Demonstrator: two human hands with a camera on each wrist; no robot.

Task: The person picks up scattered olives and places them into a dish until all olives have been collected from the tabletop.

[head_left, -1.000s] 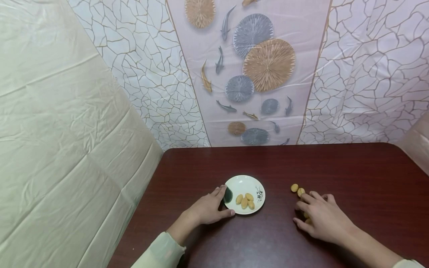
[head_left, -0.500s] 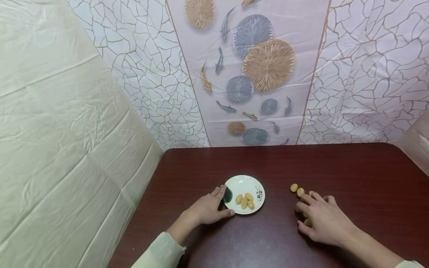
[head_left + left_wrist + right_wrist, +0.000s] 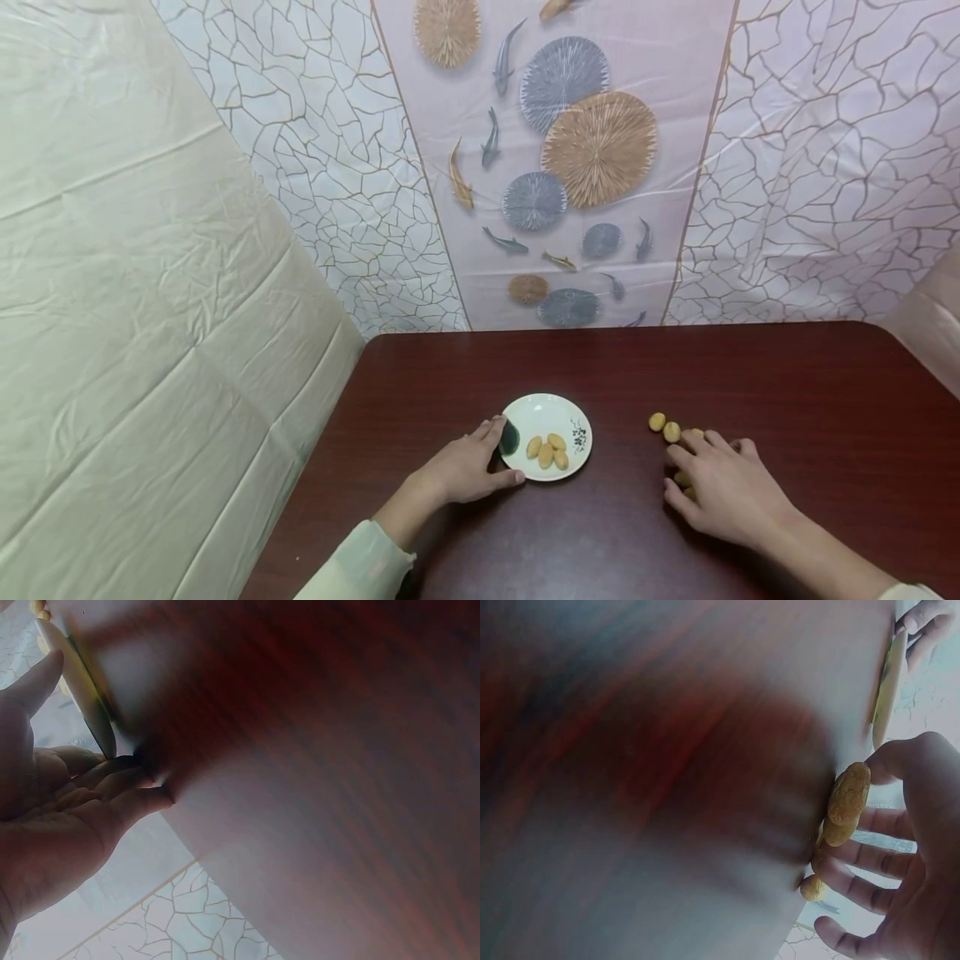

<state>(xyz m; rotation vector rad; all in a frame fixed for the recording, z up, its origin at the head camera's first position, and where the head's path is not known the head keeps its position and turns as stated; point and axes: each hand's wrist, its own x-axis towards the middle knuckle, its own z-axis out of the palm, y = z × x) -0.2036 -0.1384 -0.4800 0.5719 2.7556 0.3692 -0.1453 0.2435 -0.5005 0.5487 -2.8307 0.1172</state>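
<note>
A small white plate (image 3: pixel 538 412), with a dark green patch and a dark floral print, holds several yellowish oval nut-like pieces (image 3: pixel 546 456). At its left side is my left hand (image 3: pixel 467 469), its thumb on the near rim and its fingertips by the green patch. My right hand (image 3: pixel 723 493) arches low over more such pieces (image 3: pixel 671 432) on the table. In the right wrist view the thumb tip touches the end of one wrinkled yellow-brown piece (image 3: pixel 850 795), with the other fingers spread behind the row. The palm hides part of this group from the head view.
A dark red-brown wooden table (image 3: pixel 450 367) lies under both hands. Behind it hangs a patterned cloth (image 3: pixel 592 250) with fish and round leaf prints. A pale creased cloth (image 3: pixel 165 333) covers the left side.
The right thumb has drawn slightly inward and the hand has shifted a little among the pieces. The left hand and the plate stay in place.
</note>
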